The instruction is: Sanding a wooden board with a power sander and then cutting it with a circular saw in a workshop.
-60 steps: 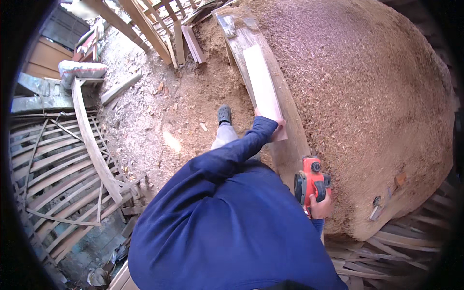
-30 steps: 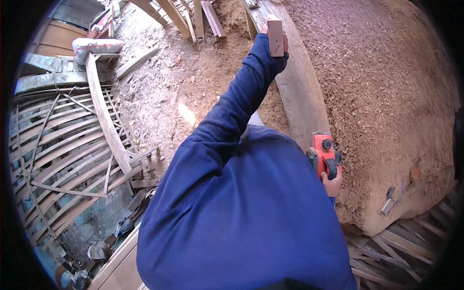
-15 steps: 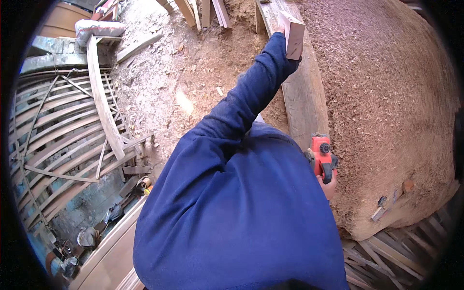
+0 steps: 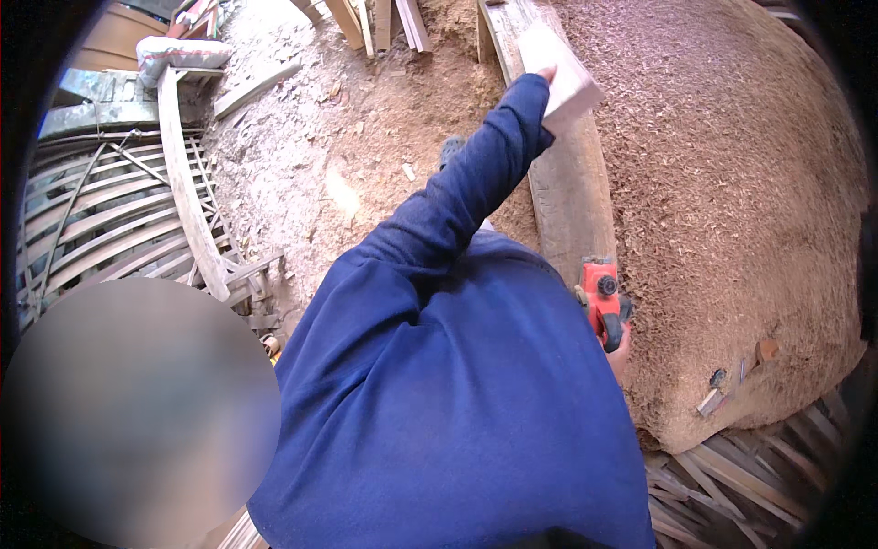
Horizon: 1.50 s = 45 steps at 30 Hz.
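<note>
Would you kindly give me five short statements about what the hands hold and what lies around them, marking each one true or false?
1. The left hand holds a pale piece of wood. True.
2. The red planer is in the left hand. False: the right hand holds the red planer.
3. Wood shavings are spread to the right of the long bench. True.
4. The white sack lies in the upper right of the picture. False: the white sack lies in the upper left.
5. The left sleeve is blue. True.
</note>
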Each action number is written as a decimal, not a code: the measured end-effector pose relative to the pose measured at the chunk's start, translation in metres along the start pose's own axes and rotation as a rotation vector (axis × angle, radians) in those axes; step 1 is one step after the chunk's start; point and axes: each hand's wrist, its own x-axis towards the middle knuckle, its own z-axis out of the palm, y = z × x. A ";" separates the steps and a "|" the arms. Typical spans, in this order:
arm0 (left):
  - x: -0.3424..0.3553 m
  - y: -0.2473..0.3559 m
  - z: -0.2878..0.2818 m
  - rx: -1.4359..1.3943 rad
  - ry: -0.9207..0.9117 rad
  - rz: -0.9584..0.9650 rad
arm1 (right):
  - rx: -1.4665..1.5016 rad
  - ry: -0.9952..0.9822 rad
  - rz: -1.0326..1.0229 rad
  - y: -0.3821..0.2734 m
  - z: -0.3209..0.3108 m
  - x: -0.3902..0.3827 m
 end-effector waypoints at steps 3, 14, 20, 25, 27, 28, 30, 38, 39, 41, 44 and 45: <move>-0.003 -0.026 0.002 0.361 0.092 0.019 | -0.009 0.010 -0.086 -0.001 -0.011 -0.019; -0.015 -0.095 -0.008 0.645 0.316 0.420 | -0.190 0.042 -0.176 0.013 -0.044 -0.062; -0.027 -0.096 -0.032 0.266 0.225 0.132 | -0.089 0.008 0.151 0.013 -0.056 -0.073; -0.027 -0.090 -0.069 0.474 0.182 0.152 | -0.267 0.089 -0.044 0.007 -0.069 -0.080; -0.013 -0.084 -0.082 0.458 0.212 0.066 | -0.390 0.135 -0.002 0.017 -0.075 -0.082; -0.005 -0.084 -0.086 0.517 0.166 0.050 | -0.388 0.135 -0.022 0.025 -0.079 -0.083; 0.008 -0.084 -0.090 0.363 0.125 -0.080 | -0.339 0.059 0.089 0.040 -0.087 -0.086; 0.029 -0.077 -0.086 0.410 0.054 -0.057 | -0.302 -0.010 0.273 0.074 -0.086 -0.087; 0.031 -0.076 -0.089 0.404 0.085 -0.056 | -0.281 -0.007 0.246 0.076 -0.088 -0.089; 0.036 -0.073 -0.099 0.399 0.110 -0.047 | -0.314 0.011 0.111 0.080 -0.091 -0.093; 0.040 -0.073 -0.116 0.429 0.000 -0.111 | -0.056 -0.050 0.200 0.087 -0.090 -0.093; 0.041 -0.077 -0.119 0.409 0.034 -0.061 | -0.010 -0.080 0.226 0.088 -0.090 -0.094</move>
